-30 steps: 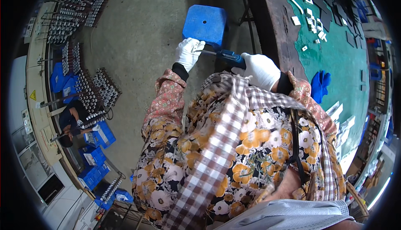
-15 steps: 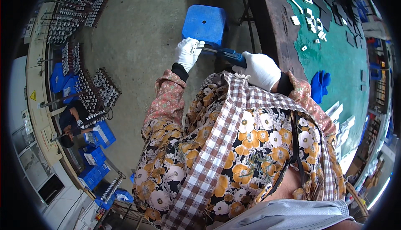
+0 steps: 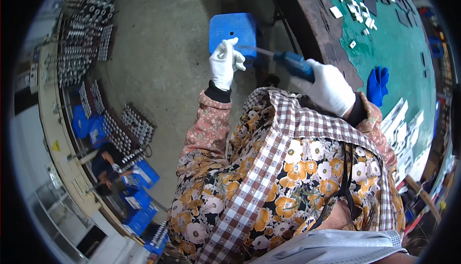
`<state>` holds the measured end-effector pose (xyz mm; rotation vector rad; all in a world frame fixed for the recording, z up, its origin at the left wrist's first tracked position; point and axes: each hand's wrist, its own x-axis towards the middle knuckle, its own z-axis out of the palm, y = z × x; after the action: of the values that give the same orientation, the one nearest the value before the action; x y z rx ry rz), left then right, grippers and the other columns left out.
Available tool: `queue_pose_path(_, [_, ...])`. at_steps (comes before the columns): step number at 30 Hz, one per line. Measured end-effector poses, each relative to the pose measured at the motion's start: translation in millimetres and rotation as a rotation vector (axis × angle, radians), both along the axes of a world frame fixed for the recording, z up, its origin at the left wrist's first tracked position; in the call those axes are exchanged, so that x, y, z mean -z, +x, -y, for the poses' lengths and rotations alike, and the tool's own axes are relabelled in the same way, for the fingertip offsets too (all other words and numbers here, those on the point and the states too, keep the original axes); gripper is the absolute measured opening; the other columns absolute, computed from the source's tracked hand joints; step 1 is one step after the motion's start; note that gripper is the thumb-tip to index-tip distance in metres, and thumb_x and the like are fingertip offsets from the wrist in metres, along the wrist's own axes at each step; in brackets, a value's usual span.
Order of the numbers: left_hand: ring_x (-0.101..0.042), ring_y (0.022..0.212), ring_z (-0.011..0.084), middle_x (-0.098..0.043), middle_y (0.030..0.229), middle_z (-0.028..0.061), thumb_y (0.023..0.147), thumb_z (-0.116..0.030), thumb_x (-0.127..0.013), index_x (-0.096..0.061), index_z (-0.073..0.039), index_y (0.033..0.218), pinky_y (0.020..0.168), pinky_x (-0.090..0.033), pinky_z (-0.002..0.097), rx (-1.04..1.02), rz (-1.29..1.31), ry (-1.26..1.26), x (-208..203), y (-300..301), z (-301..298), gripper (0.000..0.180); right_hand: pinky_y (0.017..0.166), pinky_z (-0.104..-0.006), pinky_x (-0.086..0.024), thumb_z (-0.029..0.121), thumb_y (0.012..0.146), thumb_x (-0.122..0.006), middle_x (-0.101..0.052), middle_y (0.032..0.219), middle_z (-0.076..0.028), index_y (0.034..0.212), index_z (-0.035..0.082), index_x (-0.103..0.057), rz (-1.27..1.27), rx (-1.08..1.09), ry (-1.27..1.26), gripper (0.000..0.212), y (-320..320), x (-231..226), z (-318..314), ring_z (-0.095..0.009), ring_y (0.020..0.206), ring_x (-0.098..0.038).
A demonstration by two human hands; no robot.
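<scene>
My left hand (image 3: 222, 68), in a white glove, is held in front of a blue stool (image 3: 242, 23). Its fingers are curled, with the thumb and a fingertip raised; a small pale piece seems to be in them, too small to make out. In my right hand (image 3: 331, 89), also white-gloved, is a blue handheld tool (image 3: 294, 65) with a thin metal shaft. The shaft is blurred and points left toward my left hand, its tip a little apart from the fingers.
A green-topped table (image 3: 403, 72) at the right carries small white blocks (image 3: 354, 10), dark flat pieces, blue gloves (image 3: 378, 85) and white parts (image 3: 403, 125). Racks of round metal parts (image 3: 86, 48) line the left, where a person (image 3: 106, 163) works beside blue bins (image 3: 144, 174).
My right hand with the tool has drawn back to the right, its tip leaving my left hand. My left hand has turned and its fingers have loosened. The view has shifted slightly.
</scene>
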<state>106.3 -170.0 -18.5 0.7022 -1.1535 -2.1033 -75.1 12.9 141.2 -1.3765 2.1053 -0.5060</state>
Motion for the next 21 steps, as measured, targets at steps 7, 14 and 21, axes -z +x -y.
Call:
queue_pose_path(7, [-0.056, 0.075, 0.0188, -0.057, 0.088, 0.0089, 0.097, -0.037, -0.043, -0.053, -0.006, 0.102, 0.054, -0.045, 0.0275, 0.351, -0.356, 0.673, -33, -58, 15, 0.033, 0.065, -0.0432, -0.049, 0.032, 0.078, -0.068, -0.062, 0.069, -0.020, 0.087, 0.004, -0.060, 0.006, 0.211, 0.073, 0.030, 0, -24, -24, -0.037, 0.069, -0.063])
queue_pose_path(14, [-0.057, 0.054, 0.0194, -0.056, 0.072, 0.0091, 0.094, -0.034, -0.051, -0.055, -0.002, 0.096, 0.044, -0.048, 0.0308, 0.404, 0.300, 0.117, -86, -111, -21, 0.033, 0.066, -0.0430, -0.048, 0.028, 0.079, -0.067, -0.062, 0.072, -0.021, 0.093, 0.003, -0.060, 0.063, 0.523, 0.030, 0.029, 17, -30, -72, -0.039, 0.072, -0.062])
queue_pose_path(21, [-0.057, 0.058, 0.0175, -0.056, 0.070, 0.0069, 0.092, -0.046, -0.049, -0.054, -0.001, 0.101, 0.047, -0.047, 0.0299, 0.724, 0.242, 0.276, -91, -139, -29, 0.047, 0.066, -0.0415, -0.048, 0.028, 0.078, -0.068, -0.062, 0.075, -0.022, 0.093, 0.003, -0.061, 0.212, 0.687, 0.032, 0.030, 43, -44, -109, -0.039, 0.075, -0.061])
